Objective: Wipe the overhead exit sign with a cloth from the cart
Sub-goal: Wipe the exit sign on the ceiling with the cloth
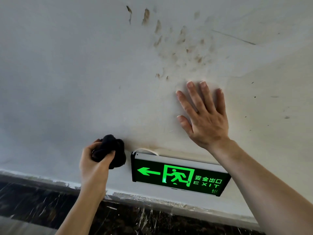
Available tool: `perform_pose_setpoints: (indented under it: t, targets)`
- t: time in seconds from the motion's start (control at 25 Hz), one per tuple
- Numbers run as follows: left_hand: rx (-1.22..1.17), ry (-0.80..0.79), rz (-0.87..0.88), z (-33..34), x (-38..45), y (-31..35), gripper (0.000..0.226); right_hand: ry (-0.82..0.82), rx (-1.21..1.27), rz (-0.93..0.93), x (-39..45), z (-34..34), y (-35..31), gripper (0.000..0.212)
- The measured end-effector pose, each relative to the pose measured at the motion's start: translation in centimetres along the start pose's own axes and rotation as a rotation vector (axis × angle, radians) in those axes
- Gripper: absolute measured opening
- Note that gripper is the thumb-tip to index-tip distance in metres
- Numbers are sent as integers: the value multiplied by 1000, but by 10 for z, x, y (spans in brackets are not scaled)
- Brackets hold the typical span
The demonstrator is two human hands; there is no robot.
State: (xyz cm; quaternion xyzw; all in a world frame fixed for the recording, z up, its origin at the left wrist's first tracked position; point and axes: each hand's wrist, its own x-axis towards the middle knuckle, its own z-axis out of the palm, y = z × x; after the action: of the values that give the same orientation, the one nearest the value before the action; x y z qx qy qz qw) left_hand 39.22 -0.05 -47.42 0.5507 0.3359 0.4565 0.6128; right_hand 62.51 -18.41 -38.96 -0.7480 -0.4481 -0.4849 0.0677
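The exit sign [179, 175] hangs from the white ceiling, a black panel lit green with an arrow, a running figure and the word EXIT, topped by a silver housing. A bunched black cloth [111, 150] is gripped in my left hand [94, 165], raised just left of the sign's left end, close to it but apart. My right hand [203, 116] is spread flat against the ceiling above the sign, fingers apart, holding nothing. My right forearm crosses in front of the sign's right end and hides that corner.
The white ceiling [84, 73] carries brown scuff marks [177, 39] above my right hand. A white cable loop [145, 150] rises from the sign's top left. Dark marble wall trim [50, 206] with a taped, ragged edge runs below the sign.
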Motion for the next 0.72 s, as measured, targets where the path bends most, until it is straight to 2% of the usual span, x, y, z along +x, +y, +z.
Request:
perform_pose_setpoints:
  t: [0.08,0.28,0.52,0.64,0.72]
  targets:
    - [115,-31,66,4,2,-10,52,64,-26,-2,-1,7,0,63]
    - [197,-91,108,18,6,-38,60,196,-53,-10,0,15,-2,63]
    - [393,-148,200,26,-1,-59,57,252,-46,-19,2,19,-1,64]
    - [374,-160,162,24,-6,-68,60,274,-45,-19,2,20,-3,63]
    - [305,-142,54,21,-9,-74,59,278,-37,-12,3,21,-2,63]
